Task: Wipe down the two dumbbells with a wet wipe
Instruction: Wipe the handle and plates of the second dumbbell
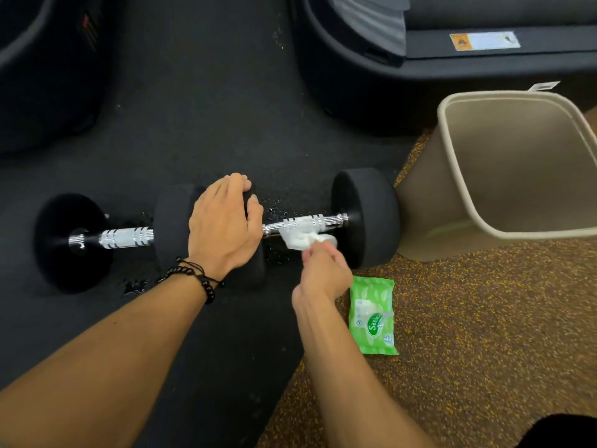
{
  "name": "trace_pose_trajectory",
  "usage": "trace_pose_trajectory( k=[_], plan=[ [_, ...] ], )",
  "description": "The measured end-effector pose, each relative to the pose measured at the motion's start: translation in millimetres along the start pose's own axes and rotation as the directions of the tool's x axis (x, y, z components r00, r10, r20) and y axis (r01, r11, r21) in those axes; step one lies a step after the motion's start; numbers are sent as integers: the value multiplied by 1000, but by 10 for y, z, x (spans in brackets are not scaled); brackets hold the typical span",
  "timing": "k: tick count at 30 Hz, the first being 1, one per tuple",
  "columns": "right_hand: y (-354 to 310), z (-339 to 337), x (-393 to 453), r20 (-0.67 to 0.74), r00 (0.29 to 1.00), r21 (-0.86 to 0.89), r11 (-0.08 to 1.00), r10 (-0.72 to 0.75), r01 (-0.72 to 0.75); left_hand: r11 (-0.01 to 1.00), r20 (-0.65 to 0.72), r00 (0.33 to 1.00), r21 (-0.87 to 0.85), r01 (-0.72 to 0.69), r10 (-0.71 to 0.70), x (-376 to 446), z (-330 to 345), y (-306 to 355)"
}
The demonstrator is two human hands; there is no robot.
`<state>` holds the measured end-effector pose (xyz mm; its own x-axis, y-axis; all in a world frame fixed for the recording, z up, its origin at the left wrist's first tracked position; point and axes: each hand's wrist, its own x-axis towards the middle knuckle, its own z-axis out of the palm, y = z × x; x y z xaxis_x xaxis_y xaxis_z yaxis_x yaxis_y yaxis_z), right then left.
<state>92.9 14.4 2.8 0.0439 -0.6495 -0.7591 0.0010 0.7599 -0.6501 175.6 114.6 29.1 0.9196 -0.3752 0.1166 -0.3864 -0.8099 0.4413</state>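
The right hand (323,270) pinches a crumpled wet wipe (298,237) against the metal handle of the right dumbbell (365,218), which lies just beside the bin (452,176). The left hand (224,221) lies fairly flat over that dumbbell's inner weight, steadying it. The left dumbbell (72,242) lies end to end with it, farther from the bin. Water spots dot the mat (193,108) near both, so wiping looks well underway, though I can't tell how much is left. The green wipe pack (374,315) near the bin reads "Sani…" and "15".
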Motion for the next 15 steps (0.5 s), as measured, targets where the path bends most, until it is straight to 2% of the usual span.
trace_pose_trajectory(
  k=[3, 7, 11, 13, 15],
  plan=[
    [-14, 74, 107, -52, 980, 0, 981, -192, 192, 1000, -3, 1000, 0, 1, -1, -2, 11, 1],
    [154, 57, 38, 90, 954, -274, 913, -287, 300, 1000, -1, 1000, -3, 0, 0, -6, 17, -12],
    [-27, -79, 136, 89, 886, -413, 792, -456, 449, 1000, -3, 1000, -16, -4, 4, -5, 20, -15],
    [-68, -69, 156, 172, 842, -511, 685, -511, 520, 1000, -6, 1000, -16, -10, 10, -9, 21, -8],
    [-10, -101, 61, 378, 757, -581, 500, -532, 642, 1000, -10, 1000, -13, -8, 8, -12, 21, -20]
  ],
)
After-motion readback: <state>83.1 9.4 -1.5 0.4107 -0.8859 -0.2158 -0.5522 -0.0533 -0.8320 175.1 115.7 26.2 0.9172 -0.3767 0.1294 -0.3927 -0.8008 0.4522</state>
